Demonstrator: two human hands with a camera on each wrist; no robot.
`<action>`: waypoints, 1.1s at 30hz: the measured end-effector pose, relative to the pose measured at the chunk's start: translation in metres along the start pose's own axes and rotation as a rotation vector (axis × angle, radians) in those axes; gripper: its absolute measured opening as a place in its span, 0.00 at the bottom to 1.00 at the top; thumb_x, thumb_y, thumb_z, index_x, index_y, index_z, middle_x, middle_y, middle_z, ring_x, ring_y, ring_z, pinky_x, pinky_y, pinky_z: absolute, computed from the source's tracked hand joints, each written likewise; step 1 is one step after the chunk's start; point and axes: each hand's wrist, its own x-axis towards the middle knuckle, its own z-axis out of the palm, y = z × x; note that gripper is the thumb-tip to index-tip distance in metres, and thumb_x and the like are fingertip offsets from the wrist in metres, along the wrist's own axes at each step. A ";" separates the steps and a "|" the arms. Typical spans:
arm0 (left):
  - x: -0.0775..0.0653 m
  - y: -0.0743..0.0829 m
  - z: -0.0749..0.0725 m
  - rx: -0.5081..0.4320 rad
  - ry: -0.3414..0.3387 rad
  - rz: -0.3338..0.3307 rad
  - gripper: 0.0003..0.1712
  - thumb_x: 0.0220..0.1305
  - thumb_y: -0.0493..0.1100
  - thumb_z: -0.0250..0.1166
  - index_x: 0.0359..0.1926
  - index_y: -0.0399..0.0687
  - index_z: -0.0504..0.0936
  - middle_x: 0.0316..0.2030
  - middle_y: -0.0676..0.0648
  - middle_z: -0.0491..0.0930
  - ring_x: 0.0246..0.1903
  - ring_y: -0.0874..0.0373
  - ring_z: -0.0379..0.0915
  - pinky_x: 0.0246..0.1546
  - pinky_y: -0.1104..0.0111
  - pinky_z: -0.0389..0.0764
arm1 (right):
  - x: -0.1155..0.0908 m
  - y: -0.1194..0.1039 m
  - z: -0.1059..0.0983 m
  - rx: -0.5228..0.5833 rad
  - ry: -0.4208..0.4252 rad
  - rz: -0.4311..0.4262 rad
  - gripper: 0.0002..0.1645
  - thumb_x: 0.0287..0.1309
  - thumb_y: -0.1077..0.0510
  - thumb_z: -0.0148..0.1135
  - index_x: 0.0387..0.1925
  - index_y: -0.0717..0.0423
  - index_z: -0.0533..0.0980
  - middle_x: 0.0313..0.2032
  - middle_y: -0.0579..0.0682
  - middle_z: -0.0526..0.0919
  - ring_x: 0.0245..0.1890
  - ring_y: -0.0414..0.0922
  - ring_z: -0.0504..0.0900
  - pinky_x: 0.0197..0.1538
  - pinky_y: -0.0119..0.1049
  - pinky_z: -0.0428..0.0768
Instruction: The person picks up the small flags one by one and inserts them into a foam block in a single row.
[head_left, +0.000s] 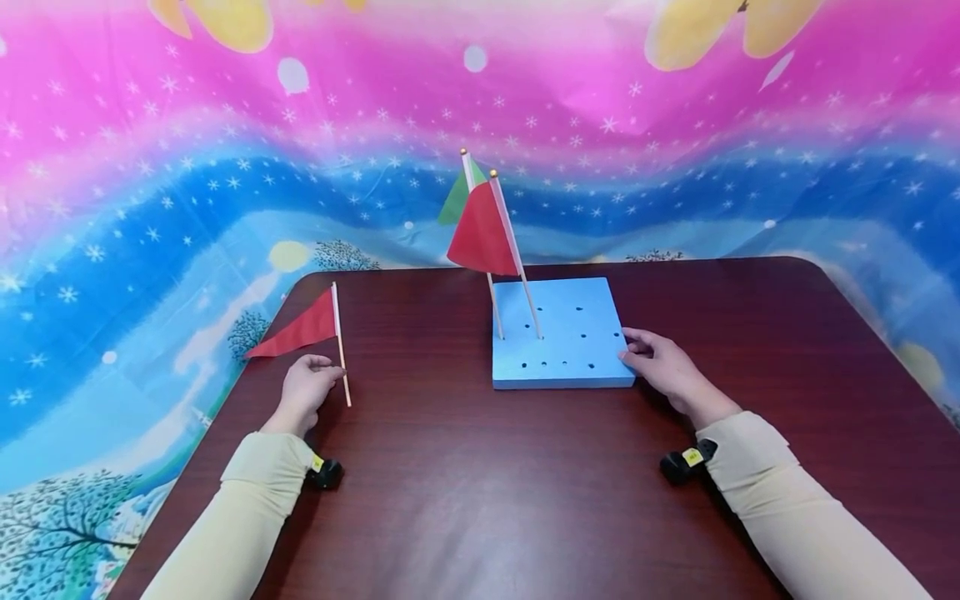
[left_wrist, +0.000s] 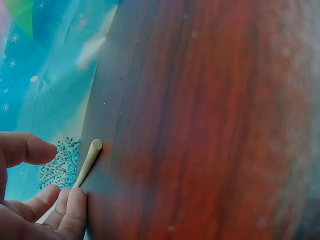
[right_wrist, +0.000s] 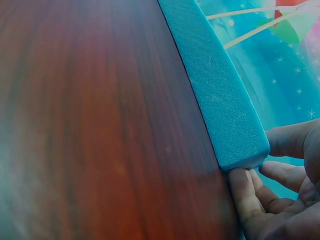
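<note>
My left hand [head_left: 303, 387] pinches the wooden stick of a small red pennant flag [head_left: 307, 323] at the left of the table. The flag stands upright, tilted a little, its cloth pointing left; in the left wrist view the stick's lower end [left_wrist: 95, 146] pokes out past the fingertips. A light-blue foam block [head_left: 558, 350] with several small holes in its top lies right of the middle. At the block's right edge my right hand [head_left: 663, 367] grips the near corner, with fingers against the side. Another red flag [head_left: 487, 233] and a green flag [head_left: 454, 200] stand in holes on the block's left half.
The dark brown wooden table [head_left: 450, 483] has a patterned cloth backdrop [head_left: 570, 142] behind it and along its sides. The planted flags rise well above the block, the green one partly hidden behind the red. Each wrist carries a small black camera.
</note>
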 end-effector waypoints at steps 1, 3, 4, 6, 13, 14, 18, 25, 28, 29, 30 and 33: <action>-0.001 0.000 0.000 0.028 -0.012 0.005 0.22 0.69 0.39 0.65 0.56 0.30 0.70 0.43 0.42 0.77 0.38 0.58 0.74 0.39 0.70 0.75 | 0.000 0.000 0.000 0.003 0.001 0.002 0.37 0.77 0.57 0.55 0.77 0.68 0.56 0.61 0.69 0.70 0.58 0.62 0.70 0.59 0.49 0.76; -0.002 0.002 0.000 0.084 -0.038 0.015 0.22 0.68 0.40 0.66 0.55 0.31 0.71 0.44 0.41 0.76 0.41 0.53 0.72 0.41 0.66 0.74 | 0.000 0.000 0.001 0.006 0.003 0.006 0.37 0.77 0.57 0.55 0.77 0.68 0.56 0.61 0.69 0.70 0.58 0.63 0.70 0.58 0.49 0.76; -0.002 0.002 0.000 0.106 -0.050 0.020 0.21 0.68 0.41 0.66 0.54 0.31 0.71 0.44 0.40 0.76 0.43 0.51 0.71 0.41 0.64 0.73 | 0.000 0.000 0.000 0.007 0.004 0.007 0.37 0.77 0.57 0.55 0.77 0.68 0.56 0.61 0.69 0.70 0.58 0.63 0.70 0.59 0.49 0.76; -0.002 0.004 0.000 0.143 -0.078 0.025 0.21 0.67 0.41 0.67 0.53 0.32 0.71 0.45 0.39 0.75 0.44 0.49 0.69 0.42 0.63 0.73 | 0.000 0.000 0.000 0.006 0.006 0.009 0.37 0.77 0.57 0.55 0.77 0.68 0.56 0.61 0.70 0.70 0.58 0.63 0.70 0.59 0.50 0.76; 0.001 0.006 -0.001 0.250 -0.107 0.053 0.21 0.66 0.41 0.68 0.50 0.33 0.70 0.42 0.38 0.74 0.40 0.49 0.69 0.36 0.62 0.74 | 0.000 0.000 0.000 0.008 0.009 -0.002 0.36 0.77 0.58 0.55 0.77 0.68 0.57 0.61 0.69 0.71 0.58 0.63 0.70 0.59 0.50 0.75; 0.002 0.007 -0.001 0.261 -0.109 0.056 0.21 0.66 0.41 0.68 0.49 0.33 0.70 0.42 0.38 0.74 0.39 0.49 0.69 0.35 0.62 0.74 | 0.000 0.000 0.000 0.007 0.009 -0.004 0.36 0.77 0.58 0.55 0.77 0.68 0.57 0.60 0.69 0.71 0.58 0.62 0.71 0.59 0.50 0.75; 0.005 0.006 0.000 0.294 -0.113 0.067 0.18 0.66 0.41 0.68 0.47 0.34 0.70 0.39 0.39 0.74 0.37 0.49 0.69 0.33 0.62 0.74 | 0.000 0.001 0.002 0.011 0.012 -0.009 0.36 0.76 0.58 0.55 0.77 0.68 0.57 0.60 0.69 0.71 0.58 0.62 0.70 0.60 0.50 0.74; 0.010 0.006 -0.001 0.380 -0.108 0.109 0.18 0.63 0.38 0.69 0.44 0.34 0.69 0.37 0.37 0.74 0.37 0.46 0.70 0.33 0.60 0.75 | -0.002 0.001 0.002 0.004 0.006 -0.012 0.36 0.77 0.58 0.55 0.77 0.68 0.57 0.60 0.69 0.71 0.58 0.63 0.70 0.61 0.52 0.74; 0.013 0.009 -0.001 0.426 -0.121 0.124 0.19 0.61 0.37 0.70 0.44 0.33 0.68 0.37 0.35 0.74 0.37 0.43 0.70 0.35 0.58 0.77 | -0.003 0.001 0.002 0.006 0.006 -0.010 0.36 0.77 0.58 0.55 0.77 0.68 0.57 0.60 0.69 0.71 0.58 0.62 0.70 0.61 0.53 0.74; 0.014 0.009 -0.002 0.440 -0.125 0.128 0.19 0.61 0.37 0.70 0.44 0.33 0.68 0.37 0.34 0.74 0.37 0.42 0.70 0.35 0.57 0.77 | -0.003 0.001 0.002 0.007 0.007 -0.010 0.36 0.76 0.58 0.55 0.77 0.68 0.57 0.60 0.69 0.71 0.58 0.62 0.70 0.61 0.53 0.74; 0.015 0.010 -0.002 0.454 -0.126 0.132 0.19 0.60 0.36 0.70 0.43 0.32 0.68 0.37 0.35 0.74 0.37 0.42 0.71 0.35 0.57 0.77 | -0.002 0.001 0.002 0.008 0.007 -0.013 0.36 0.76 0.58 0.55 0.77 0.68 0.57 0.60 0.69 0.71 0.58 0.62 0.70 0.61 0.52 0.74; 0.018 0.011 -0.003 0.483 -0.130 0.136 0.16 0.59 0.35 0.68 0.40 0.34 0.68 0.33 0.37 0.74 0.34 0.44 0.71 0.32 0.59 0.76 | -0.002 0.000 0.002 0.005 0.010 -0.018 0.36 0.76 0.58 0.56 0.77 0.68 0.57 0.59 0.68 0.72 0.58 0.62 0.71 0.61 0.52 0.74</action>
